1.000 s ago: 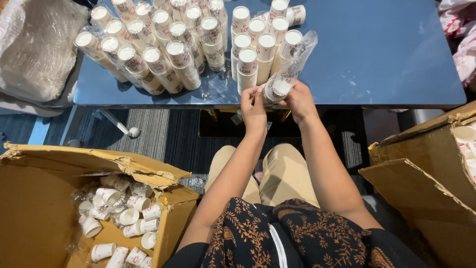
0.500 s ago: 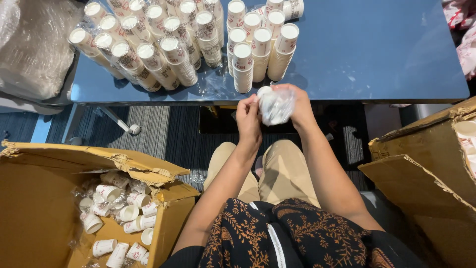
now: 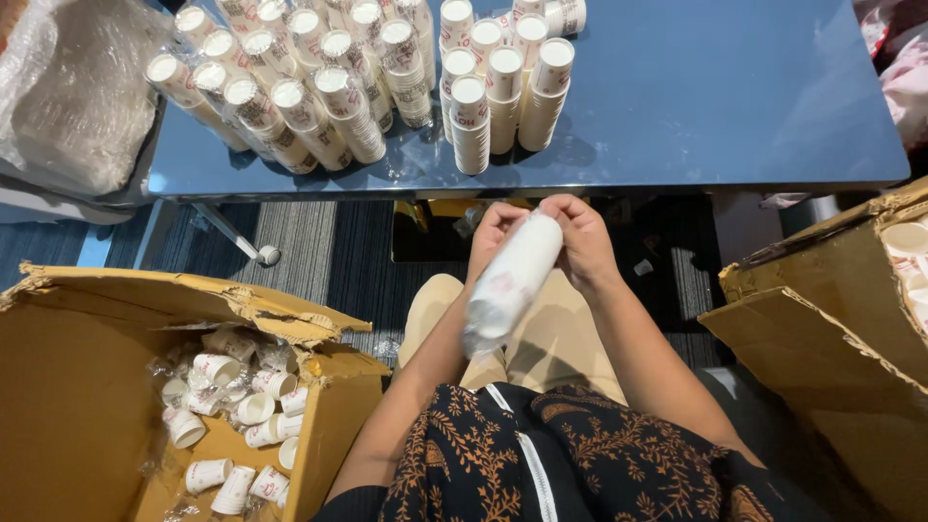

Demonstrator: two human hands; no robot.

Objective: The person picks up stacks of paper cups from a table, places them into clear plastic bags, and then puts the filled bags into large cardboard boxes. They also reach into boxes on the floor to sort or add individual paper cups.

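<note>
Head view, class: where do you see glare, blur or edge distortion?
Head view: the blue table shows soft sheen and cup reflections; the sleeve of cups, held by the left hand and right hand, is slightly motion-blurred; the cardboard boxes bend outward at the wide-angle edges.

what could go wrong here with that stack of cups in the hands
1. The wrapped stack of cups is held over the lap by the left hand and right hand at its top end only; the lower end hangs free, so cups might slide out and drop to the floor.
2. The unwrapped stacks stand close together near the table edge; a bump could tip them over.
</note>
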